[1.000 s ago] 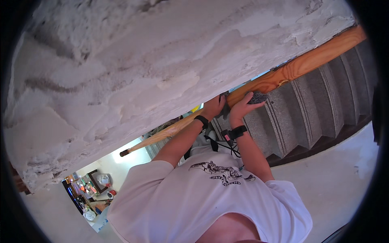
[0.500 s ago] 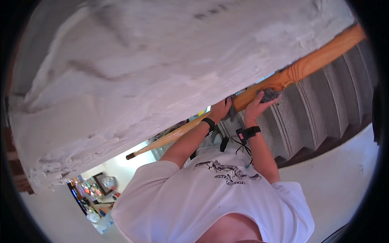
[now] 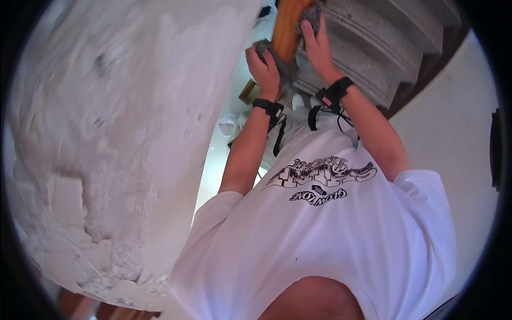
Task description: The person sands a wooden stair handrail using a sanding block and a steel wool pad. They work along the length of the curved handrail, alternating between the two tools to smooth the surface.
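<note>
Head view: a wooden rail (image 3: 287,35) runs between stairs (image 3: 368,58) and, apparently, patchy plaster (image 3: 133,133).

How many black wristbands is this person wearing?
2: the left wristband sits below the left hand, and the right wristband below the right hand. Both wrists show, so none seems hidden there.

Indoor stairwell (image 3: 448,120), grey ridged steps (image 3: 365,56), orange-brown wooden handrail (image 3: 286,34); rough, flaking whitish wall (image 3: 128,122)
</note>
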A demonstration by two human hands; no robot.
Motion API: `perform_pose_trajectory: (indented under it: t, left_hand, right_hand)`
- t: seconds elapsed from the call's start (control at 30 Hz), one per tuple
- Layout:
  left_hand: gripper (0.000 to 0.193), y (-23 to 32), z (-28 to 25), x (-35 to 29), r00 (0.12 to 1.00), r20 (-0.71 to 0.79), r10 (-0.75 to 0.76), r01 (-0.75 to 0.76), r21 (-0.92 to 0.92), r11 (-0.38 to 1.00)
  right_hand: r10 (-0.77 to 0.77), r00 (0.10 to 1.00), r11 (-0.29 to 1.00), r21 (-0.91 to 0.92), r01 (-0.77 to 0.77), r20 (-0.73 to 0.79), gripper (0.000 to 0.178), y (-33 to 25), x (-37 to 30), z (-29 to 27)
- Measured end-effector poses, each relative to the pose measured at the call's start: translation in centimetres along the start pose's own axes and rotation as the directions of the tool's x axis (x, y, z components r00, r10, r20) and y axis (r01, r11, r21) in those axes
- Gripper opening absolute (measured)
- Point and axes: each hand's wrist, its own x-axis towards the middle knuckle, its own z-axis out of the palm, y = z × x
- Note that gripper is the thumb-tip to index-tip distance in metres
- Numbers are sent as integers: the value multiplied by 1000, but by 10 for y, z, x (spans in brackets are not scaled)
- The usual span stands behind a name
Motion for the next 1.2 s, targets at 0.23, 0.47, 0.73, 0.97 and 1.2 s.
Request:
perform_pose_trajectory:
  t: [0.23,0.47,0.73,0.97,1.2]
  left_hand:
    - [52,25,19,44,847,195,495,-509,26,860]
    - [39,26,25,55,796,174,579,-605,219,766]
    - [42,27,29,62,751,141,645,-660,199,725]
    - [37,-17,13,48,738,147,659,-671,266,692]
    - [68,-108,-31,-14,804,335,491,-593,408,694]
  right_hand:
    - [235,972,945,229,-234,25,52,9,-16,-13]
    - [188,975,913,344,-218,119,54,47,-18,-22]
    - [241,943,779,534,-329,230,49,40,-11,-13]
    - [268,926,841,405,-359,265,53,35,-11,-9]
    - [365,900,879,230,-418,239,62,80,-18,24]
